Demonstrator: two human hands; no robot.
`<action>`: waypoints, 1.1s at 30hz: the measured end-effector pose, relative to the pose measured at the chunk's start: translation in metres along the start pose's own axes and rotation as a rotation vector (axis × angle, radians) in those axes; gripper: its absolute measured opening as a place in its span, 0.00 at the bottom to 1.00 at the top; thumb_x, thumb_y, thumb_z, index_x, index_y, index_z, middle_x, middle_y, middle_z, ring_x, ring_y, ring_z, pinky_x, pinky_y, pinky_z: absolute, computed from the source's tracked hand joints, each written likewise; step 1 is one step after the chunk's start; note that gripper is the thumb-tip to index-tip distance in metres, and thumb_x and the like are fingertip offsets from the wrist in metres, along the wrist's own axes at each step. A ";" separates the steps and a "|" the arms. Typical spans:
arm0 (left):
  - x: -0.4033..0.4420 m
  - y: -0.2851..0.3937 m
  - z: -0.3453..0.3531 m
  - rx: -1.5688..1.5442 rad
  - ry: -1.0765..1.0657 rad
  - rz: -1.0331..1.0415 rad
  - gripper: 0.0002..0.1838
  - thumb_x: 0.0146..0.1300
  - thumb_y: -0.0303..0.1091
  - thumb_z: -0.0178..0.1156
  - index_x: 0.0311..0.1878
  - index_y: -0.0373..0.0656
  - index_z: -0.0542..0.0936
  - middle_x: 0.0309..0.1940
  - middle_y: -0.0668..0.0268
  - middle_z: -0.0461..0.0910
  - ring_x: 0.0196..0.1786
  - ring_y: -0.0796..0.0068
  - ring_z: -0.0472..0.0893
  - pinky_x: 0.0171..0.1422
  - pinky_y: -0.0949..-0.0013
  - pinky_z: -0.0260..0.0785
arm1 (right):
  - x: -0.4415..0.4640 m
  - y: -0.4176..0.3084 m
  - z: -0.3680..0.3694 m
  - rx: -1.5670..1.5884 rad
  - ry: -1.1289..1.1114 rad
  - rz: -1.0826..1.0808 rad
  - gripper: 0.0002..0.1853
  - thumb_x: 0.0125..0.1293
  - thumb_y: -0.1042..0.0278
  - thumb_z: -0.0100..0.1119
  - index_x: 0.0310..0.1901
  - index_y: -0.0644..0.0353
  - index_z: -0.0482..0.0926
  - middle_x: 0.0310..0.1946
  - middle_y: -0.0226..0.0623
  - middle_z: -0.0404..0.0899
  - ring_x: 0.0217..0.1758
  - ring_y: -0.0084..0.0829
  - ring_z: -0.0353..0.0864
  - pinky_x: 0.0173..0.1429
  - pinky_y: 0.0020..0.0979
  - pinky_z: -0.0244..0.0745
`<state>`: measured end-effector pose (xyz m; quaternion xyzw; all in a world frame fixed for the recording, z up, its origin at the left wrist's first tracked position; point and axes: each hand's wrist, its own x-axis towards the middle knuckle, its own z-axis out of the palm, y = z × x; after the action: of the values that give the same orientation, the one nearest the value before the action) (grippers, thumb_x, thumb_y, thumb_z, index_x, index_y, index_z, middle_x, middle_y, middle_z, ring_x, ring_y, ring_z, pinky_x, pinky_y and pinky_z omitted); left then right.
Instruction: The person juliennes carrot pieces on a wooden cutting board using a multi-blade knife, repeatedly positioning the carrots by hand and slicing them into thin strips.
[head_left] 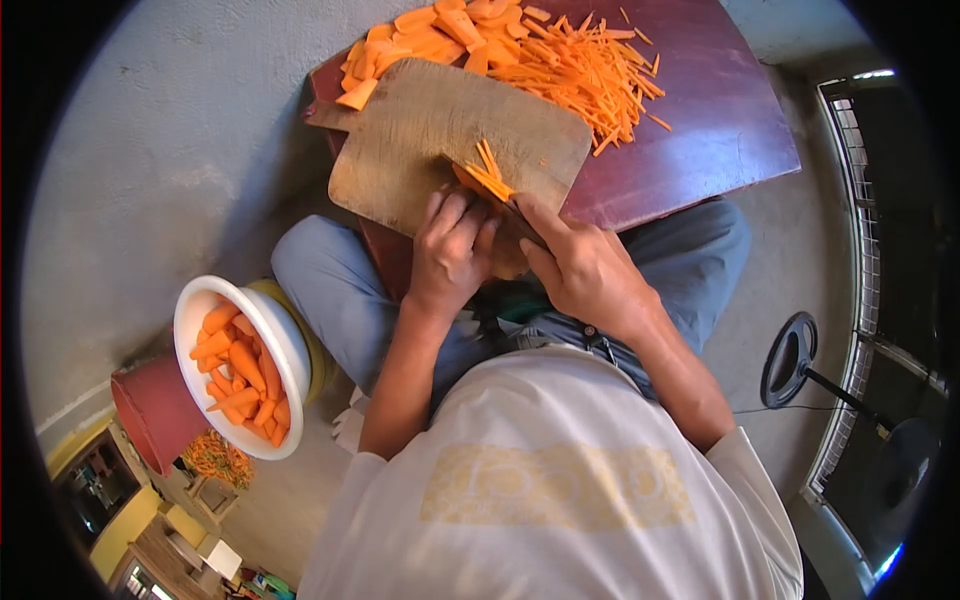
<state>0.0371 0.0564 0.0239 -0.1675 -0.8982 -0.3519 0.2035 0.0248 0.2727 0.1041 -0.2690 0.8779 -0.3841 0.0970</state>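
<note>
A knife [522,224] is in my right hand [592,268], its fingers wrapped round the handle and the index finger along the blade. The blade rests over a wooden cutting board [400,140]. Against its far side lie several thin carrot sticks [487,176]. My left hand [455,245] is closed, fingers curled and bent down at the board's near edge, right beside the blade. Whatever is under those fingertips is hidden.
Beyond the board, carrot slices [425,42] and a heap of shredded carrot [580,85] lie on a dark red table [700,110]. A white bowl [190,330] of whole carrots [240,360] stands at left, near a red bucket [155,410]. A black pedestal [790,360] stands right.
</note>
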 end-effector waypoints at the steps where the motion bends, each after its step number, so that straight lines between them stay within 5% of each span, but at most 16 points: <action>1: 0.002 0.000 0.000 0.000 -0.008 -0.018 0.12 0.70 0.24 0.71 0.54 0.31 0.91 0.56 0.48 0.87 0.60 0.38 0.85 0.70 0.43 0.81 | 0.001 -0.001 -0.002 0.001 0.040 -0.031 0.25 0.77 0.75 0.66 0.72 0.64 0.72 0.39 0.58 0.88 0.43 0.64 0.90 0.44 0.57 0.84; 6: -0.003 -0.006 -0.002 -0.009 -0.039 -0.005 0.12 0.72 0.25 0.69 0.55 0.32 0.91 0.57 0.50 0.86 0.61 0.39 0.83 0.69 0.42 0.78 | -0.015 -0.022 -0.013 0.031 -0.072 0.091 0.29 0.80 0.72 0.65 0.80 0.64 0.73 0.49 0.63 0.90 0.48 0.69 0.91 0.51 0.58 0.87; 13: -0.011 -0.007 -0.003 0.094 -0.077 -0.026 0.14 0.73 0.32 0.68 0.55 0.38 0.93 0.56 0.55 0.86 0.55 0.46 0.80 0.66 0.44 0.67 | -0.001 -0.019 0.001 0.000 -0.112 0.104 0.29 0.80 0.72 0.66 0.79 0.65 0.73 0.46 0.63 0.90 0.47 0.68 0.91 0.49 0.58 0.85; 21: -0.006 -0.004 0.000 0.004 0.056 -0.001 0.07 0.72 0.26 0.67 0.47 0.35 0.90 0.48 0.52 0.86 0.49 0.44 0.82 0.55 0.45 0.74 | -0.006 -0.017 -0.003 0.045 0.034 -0.019 0.19 0.79 0.70 0.65 0.66 0.63 0.74 0.36 0.58 0.88 0.38 0.65 0.90 0.40 0.59 0.82; 24: -0.005 -0.005 0.002 -0.024 0.081 0.020 0.05 0.70 0.23 0.67 0.45 0.34 0.89 0.46 0.50 0.86 0.47 0.42 0.82 0.52 0.44 0.76 | -0.008 -0.018 0.000 0.036 -0.051 0.084 0.27 0.81 0.72 0.66 0.77 0.66 0.74 0.46 0.64 0.90 0.49 0.67 0.91 0.50 0.59 0.85; 30: -0.007 -0.004 -0.001 -0.027 0.031 -0.027 0.08 0.75 0.25 0.68 0.51 0.33 0.91 0.49 0.52 0.87 0.48 0.44 0.82 0.56 0.46 0.79 | 0.011 -0.017 -0.004 0.029 -0.127 0.107 0.27 0.80 0.71 0.65 0.77 0.65 0.74 0.46 0.64 0.90 0.48 0.68 0.91 0.51 0.60 0.84; 33: -0.010 -0.001 -0.001 -0.048 0.057 -0.034 0.08 0.75 0.24 0.67 0.51 0.32 0.91 0.49 0.52 0.86 0.48 0.44 0.82 0.56 0.45 0.79 | -0.003 -0.021 -0.008 0.032 0.018 -0.043 0.17 0.79 0.70 0.65 0.64 0.64 0.74 0.35 0.59 0.88 0.38 0.66 0.90 0.41 0.59 0.83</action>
<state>0.0450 0.0533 0.0192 -0.1467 -0.8860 -0.3814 0.2190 0.0330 0.2676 0.1242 -0.2826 0.8665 -0.4024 0.0853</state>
